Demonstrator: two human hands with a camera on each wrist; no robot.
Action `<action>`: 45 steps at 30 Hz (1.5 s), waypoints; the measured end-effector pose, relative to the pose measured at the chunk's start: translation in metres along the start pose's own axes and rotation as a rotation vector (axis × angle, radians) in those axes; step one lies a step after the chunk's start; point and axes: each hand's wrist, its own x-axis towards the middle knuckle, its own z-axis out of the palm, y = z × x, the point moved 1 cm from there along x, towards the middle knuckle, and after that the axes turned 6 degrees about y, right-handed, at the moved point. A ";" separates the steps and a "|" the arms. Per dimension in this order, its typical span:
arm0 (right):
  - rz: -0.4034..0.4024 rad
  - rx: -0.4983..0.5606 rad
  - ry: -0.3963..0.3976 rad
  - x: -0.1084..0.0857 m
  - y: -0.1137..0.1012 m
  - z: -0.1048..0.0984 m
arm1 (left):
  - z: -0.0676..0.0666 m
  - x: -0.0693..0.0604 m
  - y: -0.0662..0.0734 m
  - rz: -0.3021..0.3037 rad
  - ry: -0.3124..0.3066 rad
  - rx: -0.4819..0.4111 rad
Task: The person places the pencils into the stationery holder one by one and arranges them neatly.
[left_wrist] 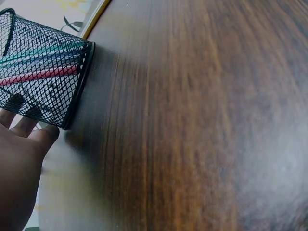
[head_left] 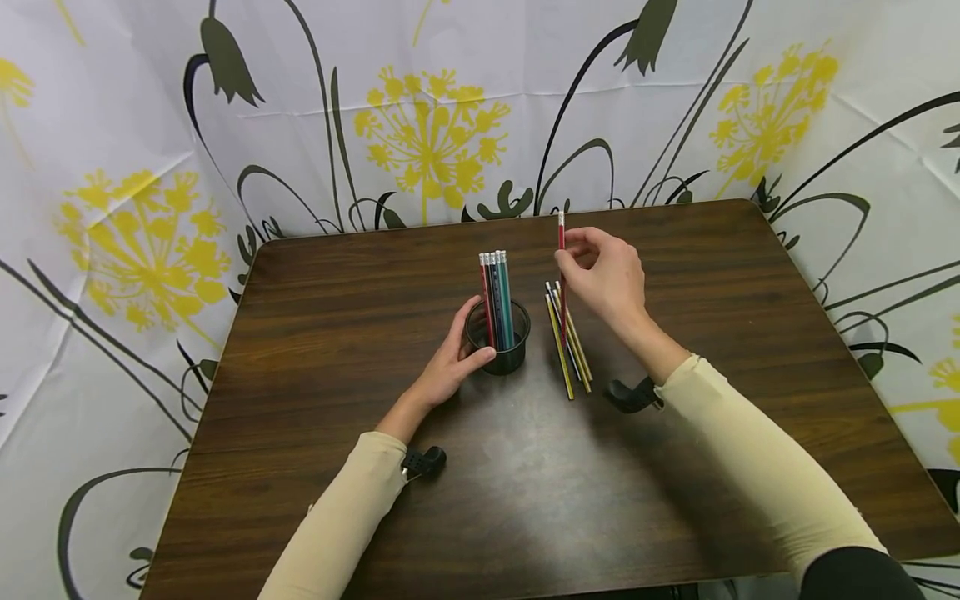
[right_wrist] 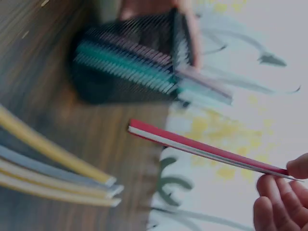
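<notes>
A black mesh pencil cup [head_left: 507, 363] stands upright near the middle of the table, with several red, dark and teal pencils [head_left: 506, 292] leaning in it. My left hand [head_left: 447, 365] holds the cup from its left side, thumb in front and fingers round the back. In the left wrist view, fingertips press on the mesh [left_wrist: 43, 72]. Between thumb and fingers, my right hand [head_left: 611, 277] pinches a red pencil [right_wrist: 202, 148] near its eraser end. It hangs upright above several loose pencils [head_left: 560, 346], mostly yellow, that lie right of the cup.
The dark wood-grain table [head_left: 322, 367] ends at a back edge against a white curtain [head_left: 465, 50] with yellow and grey plant prints. A small black wrist camera [head_left: 425, 461] sits on the left wrist, another black camera [head_left: 630, 396] on the right.
</notes>
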 end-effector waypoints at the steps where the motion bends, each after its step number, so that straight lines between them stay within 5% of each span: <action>1: -0.025 0.056 0.007 -0.001 -0.007 0.000 | 0.000 0.000 0.000 -0.003 0.000 -0.001; 6: -0.151 0.250 0.007 -0.011 -0.033 0.004 | 0.000 0.000 0.001 -0.007 -0.003 0.005; 12: -0.249 0.312 -0.073 -0.028 -0.042 0.021 | 0.000 0.000 0.000 0.003 -0.008 -0.010; 20: -0.271 0.294 -0.180 -0.044 -0.040 0.040 | -0.001 0.000 -0.003 -0.024 -0.007 0.014; 45: -0.236 0.162 -0.258 -0.049 -0.022 0.069 | -0.001 -0.001 0.004 -0.032 -0.007 0.036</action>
